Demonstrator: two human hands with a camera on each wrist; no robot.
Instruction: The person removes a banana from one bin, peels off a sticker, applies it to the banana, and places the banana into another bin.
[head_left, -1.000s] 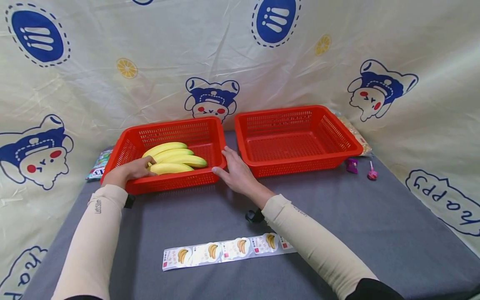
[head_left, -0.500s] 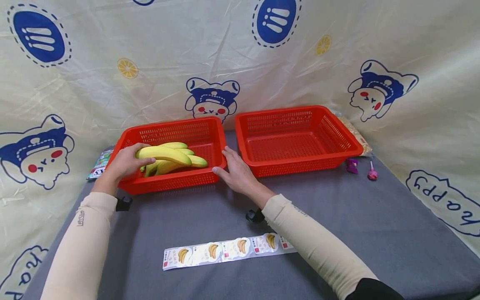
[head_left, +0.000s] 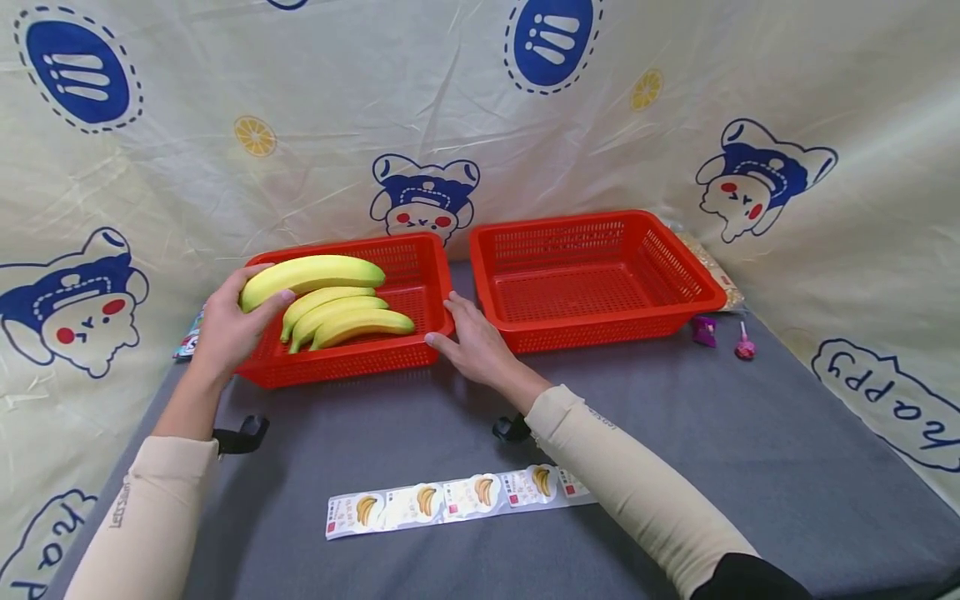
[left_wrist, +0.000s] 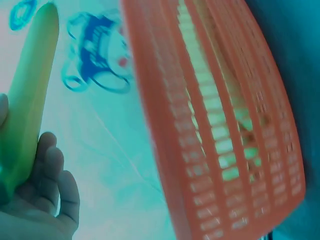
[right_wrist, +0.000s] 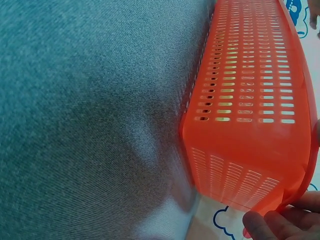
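Note:
My left hand holds a yellow banana between thumb and fingers, raised over the left red basket. In the left wrist view this banana points upward beside the hand. Several other bananas lie side by side at the basket's front left, stems toward me. At the same basket's front right corner, my right hand holds the rim, its thumb over the front and its fingers along the side. In the right wrist view, fingertips show at the basket's end.
A second red basket stands to the right. A strip of banana-printed labels lies in front. Purple candy and a pink lollipop are at right. Bags sit beside both baskets, partly hidden. A printed curtain hangs behind.
My left hand lifts one banana from among the others, up and toward the back left. The other bananas are now uncovered. My right hand stays at the basket's corner.

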